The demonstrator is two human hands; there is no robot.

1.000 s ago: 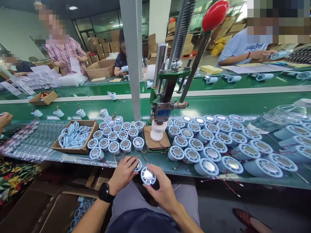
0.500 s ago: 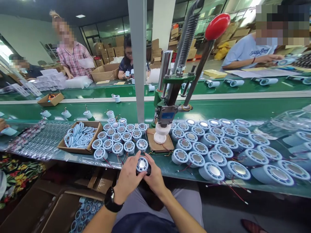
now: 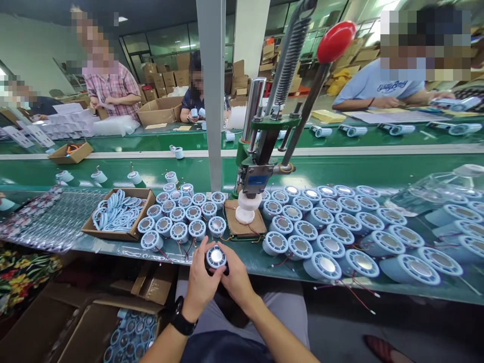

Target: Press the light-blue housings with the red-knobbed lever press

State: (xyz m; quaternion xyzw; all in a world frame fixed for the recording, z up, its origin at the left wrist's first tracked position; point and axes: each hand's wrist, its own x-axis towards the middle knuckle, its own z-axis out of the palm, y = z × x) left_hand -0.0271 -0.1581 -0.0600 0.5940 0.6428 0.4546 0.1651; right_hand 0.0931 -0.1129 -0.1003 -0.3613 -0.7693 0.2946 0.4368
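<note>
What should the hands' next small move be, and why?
Probably a slight lift, then forward over the bench. The left hand and right hand both hold the blue motor by the bench's near edge, and a standing motor is just beyond, so lifting first should avoid a knock.

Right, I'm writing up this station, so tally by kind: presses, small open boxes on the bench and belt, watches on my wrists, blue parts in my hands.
Press: 1
Small boxes: 2, the nearer holding rings
Watch: 1, on the left wrist
Blue part: 1, between left hand and right hand
Total: 5
</note>
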